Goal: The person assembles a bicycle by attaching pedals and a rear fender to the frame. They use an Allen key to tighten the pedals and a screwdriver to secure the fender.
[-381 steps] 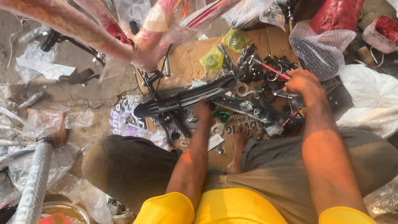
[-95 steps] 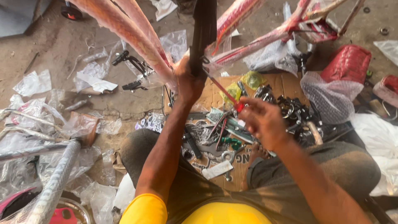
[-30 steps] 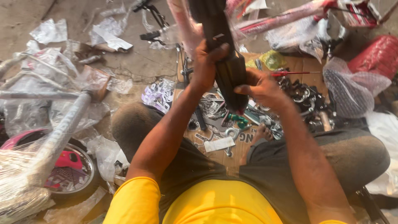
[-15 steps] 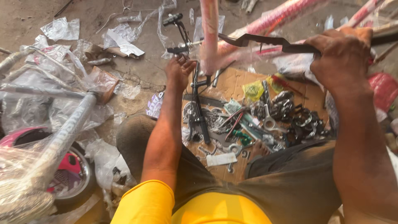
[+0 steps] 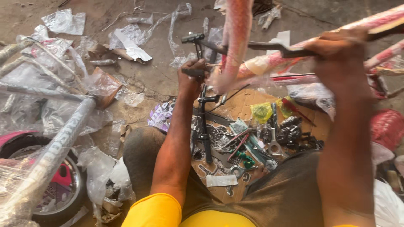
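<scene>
My right hand is raised at the upper right, closed around a long flat black metal bar that reaches left across the view. A pink plastic-wrapped bicycle frame tube hangs in front of the bar. My left hand is stretched forward just left of that tube, its fingers gripping the top of a thin black metal rod that runs down over the cardboard sheet. On the cardboard lie spanners, small metal fittings and a yellow-green packet.
A plastic-wrapped bicycle frame and a wheel with a pink rim lie at the left. Torn plastic wrapping litters the concrete floor. A red mesh bag sits at the right. More pink frame tubes cross the upper right.
A second ago both hands met on the black part above the cardboard. My right hand has since carried the black bar up and to the right, and my left hand has closed on the thin rod.
</scene>
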`<state>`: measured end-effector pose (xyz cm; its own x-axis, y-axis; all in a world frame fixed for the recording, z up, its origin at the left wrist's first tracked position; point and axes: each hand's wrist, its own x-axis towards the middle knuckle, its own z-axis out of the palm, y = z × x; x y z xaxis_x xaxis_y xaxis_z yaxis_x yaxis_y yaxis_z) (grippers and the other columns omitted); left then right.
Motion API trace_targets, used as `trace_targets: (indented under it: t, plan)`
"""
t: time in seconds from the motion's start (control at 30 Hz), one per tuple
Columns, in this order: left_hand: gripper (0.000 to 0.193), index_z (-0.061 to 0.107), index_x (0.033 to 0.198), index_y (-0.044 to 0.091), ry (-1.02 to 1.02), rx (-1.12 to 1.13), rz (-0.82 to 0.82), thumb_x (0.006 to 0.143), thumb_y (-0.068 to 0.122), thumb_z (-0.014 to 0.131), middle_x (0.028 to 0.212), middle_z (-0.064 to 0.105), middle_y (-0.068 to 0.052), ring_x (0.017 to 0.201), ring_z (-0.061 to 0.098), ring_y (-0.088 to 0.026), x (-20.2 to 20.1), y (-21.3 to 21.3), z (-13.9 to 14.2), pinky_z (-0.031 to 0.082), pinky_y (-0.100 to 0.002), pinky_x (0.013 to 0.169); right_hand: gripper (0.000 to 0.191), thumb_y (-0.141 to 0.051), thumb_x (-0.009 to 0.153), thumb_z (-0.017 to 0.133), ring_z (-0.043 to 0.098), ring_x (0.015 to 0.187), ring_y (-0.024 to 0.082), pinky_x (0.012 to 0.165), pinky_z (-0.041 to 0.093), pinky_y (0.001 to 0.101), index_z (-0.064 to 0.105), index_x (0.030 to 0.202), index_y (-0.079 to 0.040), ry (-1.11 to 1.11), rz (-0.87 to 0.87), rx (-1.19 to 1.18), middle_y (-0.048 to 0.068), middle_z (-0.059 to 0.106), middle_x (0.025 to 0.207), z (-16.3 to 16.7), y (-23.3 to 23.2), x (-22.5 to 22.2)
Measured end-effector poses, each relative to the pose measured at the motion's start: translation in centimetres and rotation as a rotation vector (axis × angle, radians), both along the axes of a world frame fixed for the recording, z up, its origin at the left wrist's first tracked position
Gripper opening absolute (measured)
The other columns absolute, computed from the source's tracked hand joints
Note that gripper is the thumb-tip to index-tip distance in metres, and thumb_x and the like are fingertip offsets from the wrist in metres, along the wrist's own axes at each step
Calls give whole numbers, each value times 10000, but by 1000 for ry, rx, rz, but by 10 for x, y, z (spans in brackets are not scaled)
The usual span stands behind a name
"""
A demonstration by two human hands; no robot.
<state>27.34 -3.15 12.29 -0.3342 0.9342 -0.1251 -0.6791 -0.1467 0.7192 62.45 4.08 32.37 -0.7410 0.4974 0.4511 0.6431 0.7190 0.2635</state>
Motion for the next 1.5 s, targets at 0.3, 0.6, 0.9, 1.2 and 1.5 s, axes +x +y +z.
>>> trace_targets:
  t: [0.3, 0.6, 0.9, 1.2, 1.5]
  plan:
    - [206, 662, 1094, -101, 40, -72, 250, 983, 43, 567, 823, 706, -147, 586, 652, -170, -31, 2, -7, 483, -282, 444, 293, 45, 977, 715, 676, 979, 128, 1058, 385, 337, 777, 989, -241, -16, 128, 145, -66, 756, 1000, -3, -6, -58]
    - [308, 633, 1084, -51, -223, -33, 163, 1009, 135, 399, 890, 715, -229, 620, 667, -244, -39, 5, -16, 481, -319, 473, 288, -2, 981, 696, 631, 1045, 122, 1003, 370, 343, 781, 1108, -247, 73, 154, 57, -102, 726, 1051, -17, -30, -127]
    - [309, 601, 1055, -62, -196, -126, 96, 992, 144, 380, 879, 726, -228, 548, 632, -241, -40, -3, -4, 455, -332, 428, 185, -118, 924, 808, 624, 1039, 153, 971, 371, 386, 769, 1078, -213, 104, 185, -28, -81, 710, 1049, -11, -40, -129]
    - [281, 645, 1045, -63, -202, -53, 90, 1009, 82, 408, 886, 721, -197, 605, 632, -210, -38, -3, -8, 468, -313, 467, 301, 23, 909, 721, 637, 1051, 146, 981, 385, 386, 769, 1063, -230, 62, 173, 8, -93, 720, 1058, -23, -28, -120]
    - [231, 605, 1038, -9, -373, -33, 37, 986, 103, 410, 846, 727, -177, 554, 590, -195, -37, -7, 16, 429, -283, 429, 229, -13, 906, 709, 646, 1037, 170, 943, 408, 406, 730, 998, -222, 44, 134, -5, -89, 707, 1025, -27, -27, -123]
